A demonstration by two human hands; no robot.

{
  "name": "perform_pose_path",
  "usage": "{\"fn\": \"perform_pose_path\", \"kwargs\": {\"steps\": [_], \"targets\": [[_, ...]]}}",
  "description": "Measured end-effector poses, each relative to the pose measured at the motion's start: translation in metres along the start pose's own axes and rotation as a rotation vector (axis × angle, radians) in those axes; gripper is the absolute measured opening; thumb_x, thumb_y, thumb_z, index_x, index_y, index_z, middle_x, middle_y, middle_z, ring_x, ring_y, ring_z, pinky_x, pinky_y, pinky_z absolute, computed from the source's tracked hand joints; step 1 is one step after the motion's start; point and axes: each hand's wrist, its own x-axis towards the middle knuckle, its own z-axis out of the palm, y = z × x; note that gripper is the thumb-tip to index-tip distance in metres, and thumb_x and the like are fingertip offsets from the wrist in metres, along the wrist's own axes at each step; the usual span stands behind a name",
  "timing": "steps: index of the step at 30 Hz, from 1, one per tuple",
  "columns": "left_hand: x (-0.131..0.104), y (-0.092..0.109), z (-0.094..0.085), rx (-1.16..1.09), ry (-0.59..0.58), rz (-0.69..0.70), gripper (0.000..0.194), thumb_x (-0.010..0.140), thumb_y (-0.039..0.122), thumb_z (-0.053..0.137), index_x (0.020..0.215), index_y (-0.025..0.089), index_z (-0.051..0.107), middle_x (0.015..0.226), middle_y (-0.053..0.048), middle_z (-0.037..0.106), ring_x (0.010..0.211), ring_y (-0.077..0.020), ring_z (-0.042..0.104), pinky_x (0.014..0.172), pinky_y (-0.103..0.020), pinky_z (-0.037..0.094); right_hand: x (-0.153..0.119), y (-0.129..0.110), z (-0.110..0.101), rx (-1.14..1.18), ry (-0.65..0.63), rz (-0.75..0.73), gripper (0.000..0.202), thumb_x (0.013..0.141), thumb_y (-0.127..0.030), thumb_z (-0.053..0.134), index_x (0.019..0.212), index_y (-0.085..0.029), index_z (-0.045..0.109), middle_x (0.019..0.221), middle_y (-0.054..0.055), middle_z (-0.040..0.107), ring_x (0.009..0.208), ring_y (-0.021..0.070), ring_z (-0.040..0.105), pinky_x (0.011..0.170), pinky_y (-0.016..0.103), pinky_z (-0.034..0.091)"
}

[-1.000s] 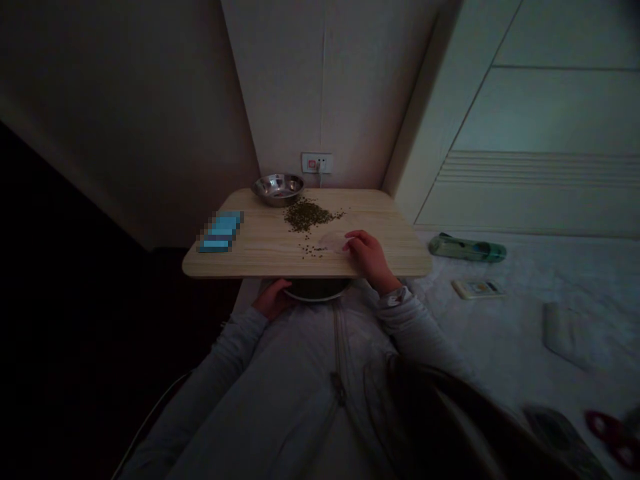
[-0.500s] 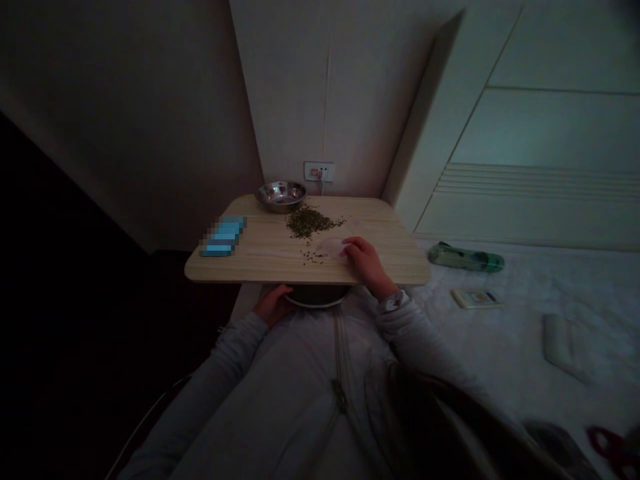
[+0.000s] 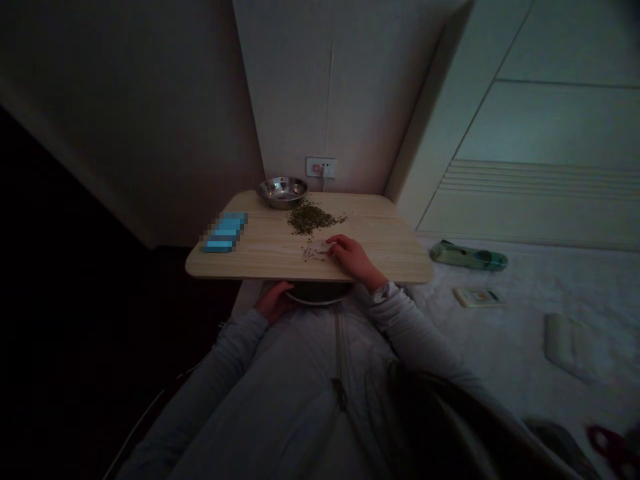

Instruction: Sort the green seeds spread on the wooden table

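My right hand is closed on a thin, clear plastic piece, held low over the wooden tabletop. Through it show a few scattered small green grains that look like mung beans. Just beyond lies the main pile of green grains. Below the table's front edge, my left hand grips the left side of a bowl with a pale rim. The bowl sits at my lap, and the tabletop hides its far part.
A shiny metal bowl stands at the table's back left. A blurred blue rectangle lies on the left. Right of the table, a green pouch and a phone-like object rest on white bedding. A socket holds a plug.
My right hand has moved left with the clear plastic piece, which now lies over the loose grains. My left hand keeps its place at the bowl.
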Motion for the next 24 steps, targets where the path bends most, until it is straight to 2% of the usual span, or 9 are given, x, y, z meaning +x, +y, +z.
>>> {"fn": "perform_pose_path", "kwargs": {"steps": [11, 17, 24], "targets": [[-0.003, 0.002, 0.003, 0.012, 0.017, -0.006, 0.009, 0.065, 0.012, 0.052, 0.068, 0.016, 0.059, 0.07, -0.002, 0.065, 0.076, -0.0167, 0.06, 0.062, -0.027, 0.051, -0.002, -0.004, -0.001, 0.006, -0.031, 0.005, 0.025, 0.071, -0.022, 0.042, 0.088, -0.017, 0.059, 0.065, -0.001, 0.061, 0.062, 0.0114, 0.052, 0.065, 0.024, 0.039], [-0.001, 0.001, 0.002, 0.012, -0.025, 0.003, 0.014, 0.065, 0.013, 0.051, 0.075, 0.016, 0.06, 0.076, -0.004, 0.066, 0.082, -0.0184, 0.06, 0.063, -0.029, 0.051, -0.005, -0.008, -0.002, 0.01, -0.054, -0.007, 0.023, 0.07, -0.02, 0.042, 0.086, -0.017, 0.059, 0.063, -0.002, 0.06, 0.061, 0.0105, 0.051, 0.062, 0.023, 0.038], [-0.002, 0.001, 0.003, 0.019, -0.008, -0.005, 0.013, 0.065, 0.013, 0.05, 0.073, 0.016, 0.06, 0.075, -0.004, 0.066, 0.081, -0.0184, 0.06, 0.063, -0.029, 0.052, -0.009, -0.013, -0.003, 0.018, -0.059, -0.009, 0.023, 0.069, -0.02, 0.042, 0.083, -0.016, 0.06, 0.062, -0.002, 0.059, 0.062, 0.0108, 0.05, 0.064, 0.023, 0.038]]}}
